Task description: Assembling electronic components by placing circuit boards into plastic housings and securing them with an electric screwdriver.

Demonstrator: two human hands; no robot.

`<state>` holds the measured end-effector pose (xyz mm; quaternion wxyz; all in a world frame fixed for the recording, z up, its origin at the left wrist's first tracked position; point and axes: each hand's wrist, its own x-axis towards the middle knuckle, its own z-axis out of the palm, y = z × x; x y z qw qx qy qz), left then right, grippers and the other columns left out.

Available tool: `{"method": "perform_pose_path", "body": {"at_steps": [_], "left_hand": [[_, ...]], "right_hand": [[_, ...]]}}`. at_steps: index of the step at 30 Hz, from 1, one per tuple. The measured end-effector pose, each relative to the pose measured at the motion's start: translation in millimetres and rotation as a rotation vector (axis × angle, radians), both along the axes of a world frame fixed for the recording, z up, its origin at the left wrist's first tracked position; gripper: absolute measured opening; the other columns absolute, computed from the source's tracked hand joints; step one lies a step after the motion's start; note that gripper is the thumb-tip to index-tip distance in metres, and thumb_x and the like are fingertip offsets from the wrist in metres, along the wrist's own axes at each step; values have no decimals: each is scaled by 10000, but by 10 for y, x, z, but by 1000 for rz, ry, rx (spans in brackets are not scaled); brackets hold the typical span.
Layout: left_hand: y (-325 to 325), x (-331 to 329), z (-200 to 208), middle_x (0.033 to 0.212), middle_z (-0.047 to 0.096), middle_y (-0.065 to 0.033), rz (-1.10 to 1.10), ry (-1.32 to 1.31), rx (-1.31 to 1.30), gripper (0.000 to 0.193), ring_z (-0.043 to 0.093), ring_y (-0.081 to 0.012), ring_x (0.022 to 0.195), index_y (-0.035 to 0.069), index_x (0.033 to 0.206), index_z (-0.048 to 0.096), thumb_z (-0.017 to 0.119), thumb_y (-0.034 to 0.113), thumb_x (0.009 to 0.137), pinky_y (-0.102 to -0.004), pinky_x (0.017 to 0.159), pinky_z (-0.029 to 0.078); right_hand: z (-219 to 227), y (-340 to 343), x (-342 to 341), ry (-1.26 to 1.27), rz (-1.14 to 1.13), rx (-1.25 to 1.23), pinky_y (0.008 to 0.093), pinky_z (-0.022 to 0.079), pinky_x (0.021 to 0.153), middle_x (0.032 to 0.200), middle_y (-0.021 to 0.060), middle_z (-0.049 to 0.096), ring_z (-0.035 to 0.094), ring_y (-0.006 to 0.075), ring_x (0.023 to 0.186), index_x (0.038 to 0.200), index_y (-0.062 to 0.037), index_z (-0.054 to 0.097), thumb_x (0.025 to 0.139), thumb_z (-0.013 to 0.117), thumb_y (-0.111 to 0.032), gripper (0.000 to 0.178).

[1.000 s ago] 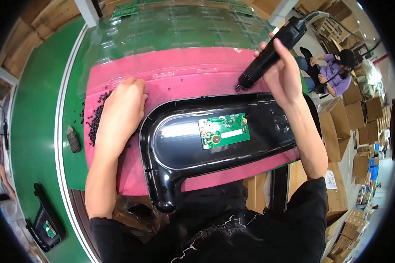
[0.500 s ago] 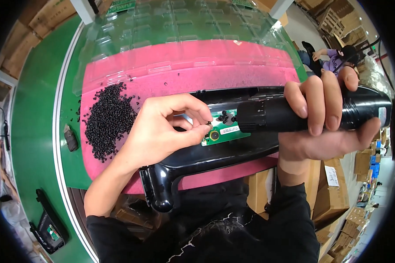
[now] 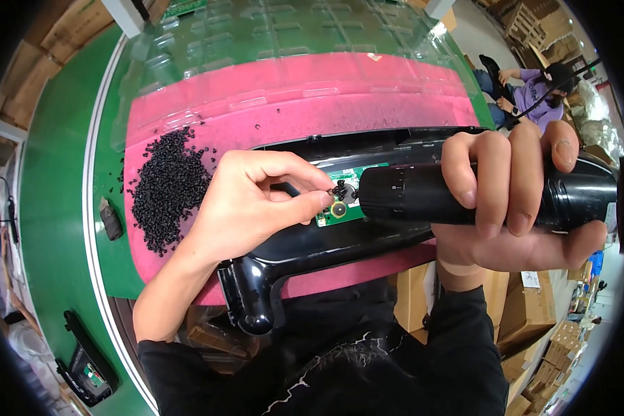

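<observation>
My right hand point(image 3: 509, 187) is wrapped round a black electric screwdriver point(image 3: 409, 194), held almost level with its front end over a green circuit board point(image 3: 353, 212). The board lies in a long, glossy black plastic housing point(image 3: 326, 251) with a stubby leg at its left end. Beside the screwdriver's front end, the thumb and forefinger of my left hand point(image 3: 246, 201) are pinched at the board's left part. A few small black screws point(image 3: 340, 188) sit by those fingertips; whether one is between them is hidden. The screwdriver's tip cannot be made out.
Left of the housing, a heap of small black screws point(image 3: 170, 194) lies on the pink mat point(image 3: 305, 107). A clear plastic tray point(image 3: 256, 41) spans the back. A dark wrapped lump point(image 3: 109, 219) and another black housing point(image 3: 87, 367) are at left. Another person point(image 3: 534, 90) sits far right.
The screwdriver has moved left along the board, its front end closer to my left fingertips. My left hand stays at the board, still pinched. The view has shifted slightly.
</observation>
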<state>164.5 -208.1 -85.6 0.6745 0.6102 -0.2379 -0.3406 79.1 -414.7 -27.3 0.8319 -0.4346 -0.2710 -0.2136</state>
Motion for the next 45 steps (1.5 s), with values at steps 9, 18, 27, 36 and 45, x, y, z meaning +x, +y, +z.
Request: {"method": "perform_pose_path", "body": {"at_steps": [9,18,27,36,45], "left_hand": [[-12,-11,-2,914,689,-110,16,0,58,147,675,-139,746,-70,962,706,707,-103,820,-250,650,593],[-29,-18,-42,922,683,-97,28,-271,24,137,651,-126,759,-52,989,729,700,-67,856,-239,663,561],[-68,-19,-82,810,677,-98,-21,-890,147,86,645,-252,750,-23,878,686,728,27,822,-320,689,514],[-86,-63,-107,976,726,-66,-161,-968,169,161,615,-278,886,22,848,674,763,139,781,-378,786,521],[-85,-73,-80,1007,726,-64,-219,-984,241,160,617,-274,878,11,845,653,747,131,795,-379,800,521]], "right_hand": [[-28,-19,-22,-43,-14,-73,275,430,616,669,-69,550,520,68,537,1135,-136,528,825,730,-516,530],[171,-435,-16,-102,46,-501,262,437,607,691,-68,559,541,61,556,1175,-113,496,831,698,-559,599],[-272,-457,158,139,-67,-274,269,339,483,624,-22,477,425,85,440,1124,-56,499,886,537,-650,642],[-344,-509,195,73,-3,-245,265,414,479,673,87,534,456,116,514,1096,34,496,938,590,-421,490],[-303,-412,135,213,-186,-459,258,335,476,618,-8,468,400,91,441,1094,-46,501,898,531,-617,605]]}}
